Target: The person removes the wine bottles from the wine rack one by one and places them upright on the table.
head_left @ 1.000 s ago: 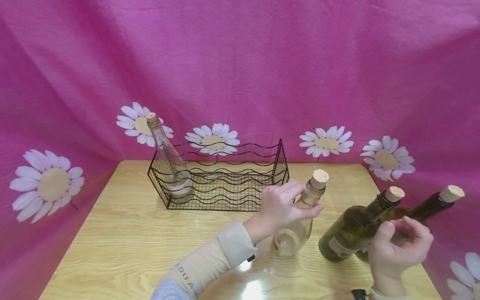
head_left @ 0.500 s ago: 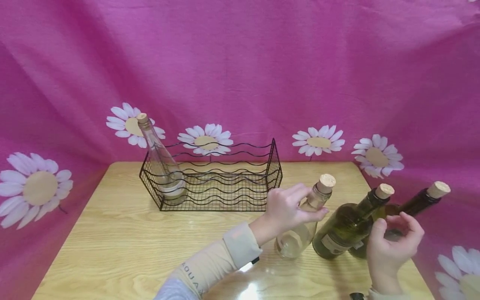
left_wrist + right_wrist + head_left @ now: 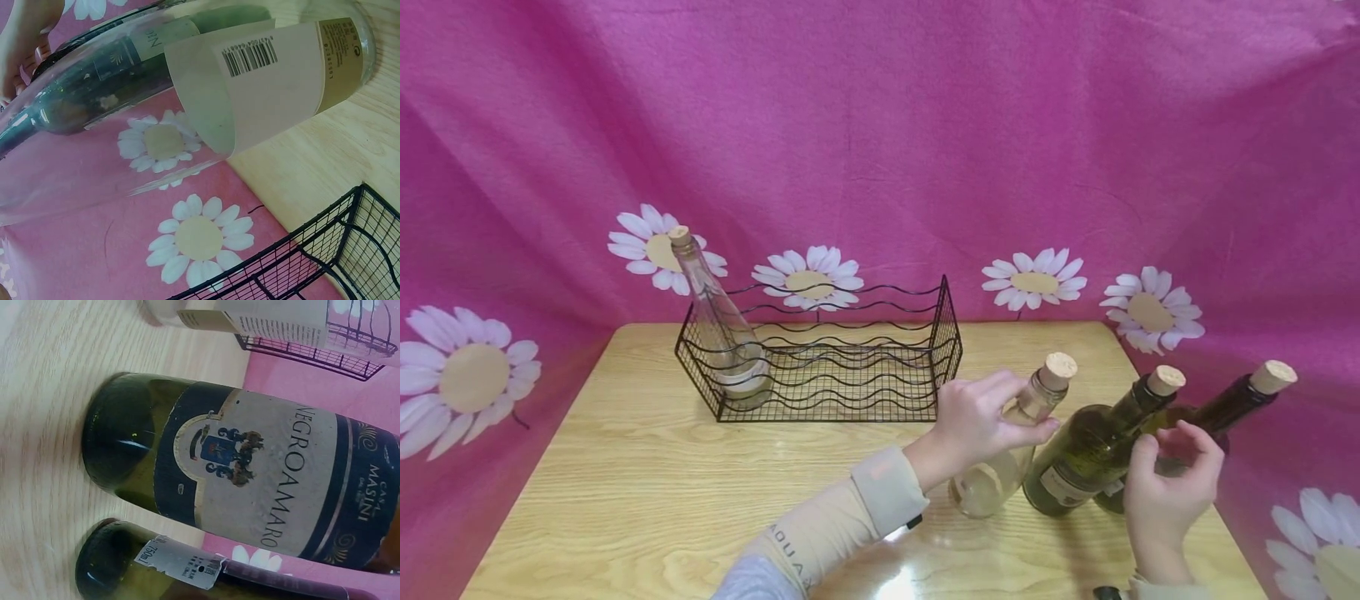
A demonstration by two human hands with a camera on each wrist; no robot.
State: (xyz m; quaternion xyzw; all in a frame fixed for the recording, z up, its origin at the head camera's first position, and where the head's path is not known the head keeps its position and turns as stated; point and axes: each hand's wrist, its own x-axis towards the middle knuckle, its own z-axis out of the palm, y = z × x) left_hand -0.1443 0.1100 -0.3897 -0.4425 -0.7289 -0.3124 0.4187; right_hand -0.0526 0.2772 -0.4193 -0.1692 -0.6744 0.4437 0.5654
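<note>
My left hand (image 3: 981, 417) grips a clear glass bottle (image 3: 988, 483) by its neck, below the cork (image 3: 1060, 367). In the left wrist view the clear bottle's pale barcode label (image 3: 275, 75) fills much of the picture. Just right of it stands a corked green wine bottle (image 3: 1067, 462), its Negroamaro label (image 3: 269, 469) large in the right wrist view. A second corked green wine bottle (image 3: 112, 562) stands beside that one, partly hidden in the head view. My right hand (image 3: 1168, 500) is in front of these green bottles, thumb and fingers loosely curved with a gap between them.
A black wire rack (image 3: 842, 383) with wavy rails stands toward the back of the wooden table (image 3: 700, 500). Another corked clear bottle (image 3: 722, 325) leans in its left end. Pink cloth (image 3: 850, 150) with printed daisies hangs behind and at both sides.
The clear bottle in my left hand has moved right, closer to the green bottles. My right hand has shifted slightly left. The head view has turned a little to the right.
</note>
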